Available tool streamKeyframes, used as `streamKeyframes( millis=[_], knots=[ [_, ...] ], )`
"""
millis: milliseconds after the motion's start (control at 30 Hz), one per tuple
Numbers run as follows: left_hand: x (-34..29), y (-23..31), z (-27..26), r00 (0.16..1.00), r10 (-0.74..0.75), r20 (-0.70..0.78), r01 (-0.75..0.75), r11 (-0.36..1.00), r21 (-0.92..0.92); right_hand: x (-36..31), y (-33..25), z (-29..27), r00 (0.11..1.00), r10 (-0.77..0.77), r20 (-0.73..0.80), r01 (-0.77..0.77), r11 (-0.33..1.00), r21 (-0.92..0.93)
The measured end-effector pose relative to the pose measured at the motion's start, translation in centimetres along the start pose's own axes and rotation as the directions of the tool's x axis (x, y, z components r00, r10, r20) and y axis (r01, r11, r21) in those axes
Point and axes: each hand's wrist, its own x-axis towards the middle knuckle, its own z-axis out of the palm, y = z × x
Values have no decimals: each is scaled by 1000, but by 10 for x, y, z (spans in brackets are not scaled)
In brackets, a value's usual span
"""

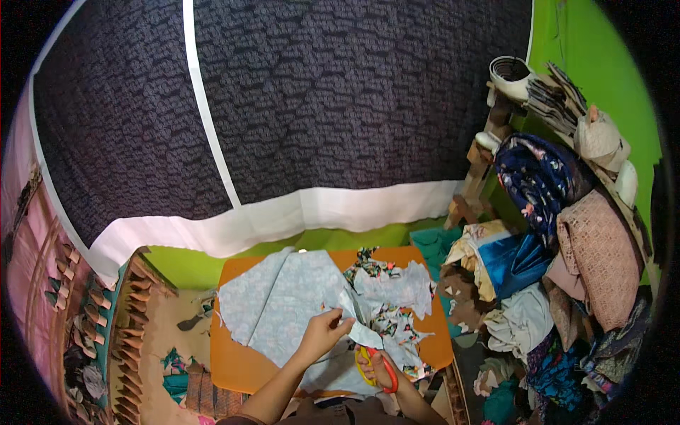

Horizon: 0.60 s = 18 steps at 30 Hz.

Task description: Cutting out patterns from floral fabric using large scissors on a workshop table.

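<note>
From where I stand, the biggest thing is one dark curtain [354, 99], its woven-looking cloth covered in a broken, brick-like pattern, with a single straight white strip dividing it and a smooth white band along the bottom. To the right rises one crowded heap of fabrics [598, 255], lacy beige, glossy blue and flowered navy among them, too tangled for me to count. One smooth orange table [237, 372] with rounded corners comes next. Across its left half, from the far edge towards the near edge, lies one broad pale cloth [297, 290], thin and faintly patterned, angular in outline, a straight line running down it. Towards the table's right edge lie ragged printed scraps [389, 319], black with bright flowers and pale patches; I make out at least two, overlapping. Two bare hands work above the near half of the table. The left hand [327, 329] is nearly closed, thumb and fingers pinching the pale cloth at its right side. The right hand [388, 370] is curled around the handles of one pair of scissors [369, 352], hard and shiny in red and yellow. Smallest is one narrow whitish flap [365, 335] between the hands, just beyond the handles, partly hiding the blades.
</note>
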Motion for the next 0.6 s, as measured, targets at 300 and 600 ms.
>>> streamKeyframes(
  millis=[300, 600],
  knots=[
    [14, 21, -6, 997, -11, 83, 8, 999, 37, 25, 5, -26, 986, -89, 142, 60, 979, 197],
    [35, 30, 6, 995, 102, 6, -102, 994, 35, 16, -45, 5, 992, -127, 18, 128, 985, -118]
  ],
)
